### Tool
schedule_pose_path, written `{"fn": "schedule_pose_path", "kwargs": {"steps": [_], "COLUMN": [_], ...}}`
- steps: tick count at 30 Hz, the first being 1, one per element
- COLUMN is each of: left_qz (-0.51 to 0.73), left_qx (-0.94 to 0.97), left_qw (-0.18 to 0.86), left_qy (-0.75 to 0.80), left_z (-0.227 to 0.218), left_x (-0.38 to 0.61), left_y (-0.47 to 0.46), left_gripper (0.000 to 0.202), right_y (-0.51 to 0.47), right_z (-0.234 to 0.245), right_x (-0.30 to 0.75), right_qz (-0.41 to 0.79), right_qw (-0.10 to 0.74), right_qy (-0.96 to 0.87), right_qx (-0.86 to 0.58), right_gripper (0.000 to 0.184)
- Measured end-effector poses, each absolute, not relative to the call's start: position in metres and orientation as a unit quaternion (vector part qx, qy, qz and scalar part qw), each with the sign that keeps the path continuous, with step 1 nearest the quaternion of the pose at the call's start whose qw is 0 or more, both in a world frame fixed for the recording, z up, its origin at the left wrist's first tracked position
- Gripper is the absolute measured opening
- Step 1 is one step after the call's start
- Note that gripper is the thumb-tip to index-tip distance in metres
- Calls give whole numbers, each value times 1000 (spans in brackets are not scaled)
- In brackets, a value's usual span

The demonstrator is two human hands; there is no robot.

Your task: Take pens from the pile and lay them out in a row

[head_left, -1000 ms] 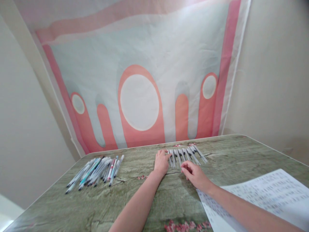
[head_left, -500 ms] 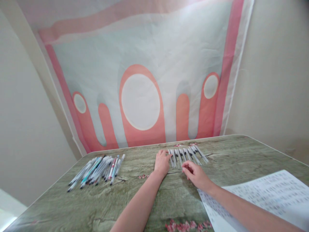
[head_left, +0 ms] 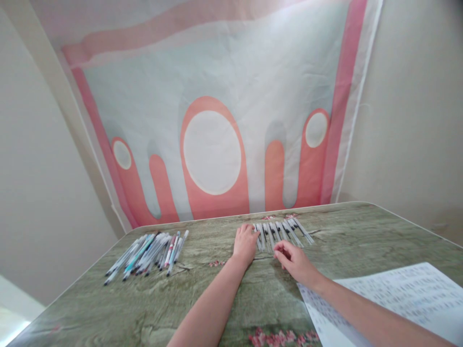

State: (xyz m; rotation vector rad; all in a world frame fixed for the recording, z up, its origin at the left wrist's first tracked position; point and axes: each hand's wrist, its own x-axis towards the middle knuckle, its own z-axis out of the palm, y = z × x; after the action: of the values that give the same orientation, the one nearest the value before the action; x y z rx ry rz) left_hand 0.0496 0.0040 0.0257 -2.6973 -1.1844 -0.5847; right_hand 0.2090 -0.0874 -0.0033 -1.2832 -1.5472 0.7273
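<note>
A row of clear-barrelled pens (head_left: pixel 280 233), with dark parts along them, lies side by side near the back of the table. At its left end my left hand (head_left: pixel 246 242) rests on the tabletop, fingers extended and thumb out against the leftmost pen. My right hand (head_left: pixel 292 260) is just in front of the row, its fingers curled inward close to the near ends of the pens. Whatever its fingertips may hold is hidden. Off to the left lies a loose heap of pens (head_left: pixel 152 253), mostly clear, with some light blue and a pink one among them.
Sheets of paper (head_left: pixel 394 294) with rows of writing lie at the right, partly under my right forearm. The wood-patterned table (head_left: pixel 137 313) has printed pink blossoms. Behind it hangs a pink and grey cloth (head_left: pixel 289 77) against the wall.
The view has shifted slightly, so the table contents appear a little to the right. Both hands keep nearly the same places by the row; no pen has visibly moved.
</note>
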Motion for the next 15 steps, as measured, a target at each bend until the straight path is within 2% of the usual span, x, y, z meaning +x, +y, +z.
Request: {"fn": "schedule_pose_path", "kwargs": {"steps": [15], "left_qz": [-160], "left_qx": [-889], "left_qw": [69], "left_qy": [-424], "left_z": [26], "left_x": [50], "left_y": [3], "left_gripper": [33], "right_y": [-86], "right_z": [-7], "right_x": [210], "right_qz": [296], "right_qw": [476], "right_qy": [-641], "right_qx": [-524], "right_gripper": [14]}}
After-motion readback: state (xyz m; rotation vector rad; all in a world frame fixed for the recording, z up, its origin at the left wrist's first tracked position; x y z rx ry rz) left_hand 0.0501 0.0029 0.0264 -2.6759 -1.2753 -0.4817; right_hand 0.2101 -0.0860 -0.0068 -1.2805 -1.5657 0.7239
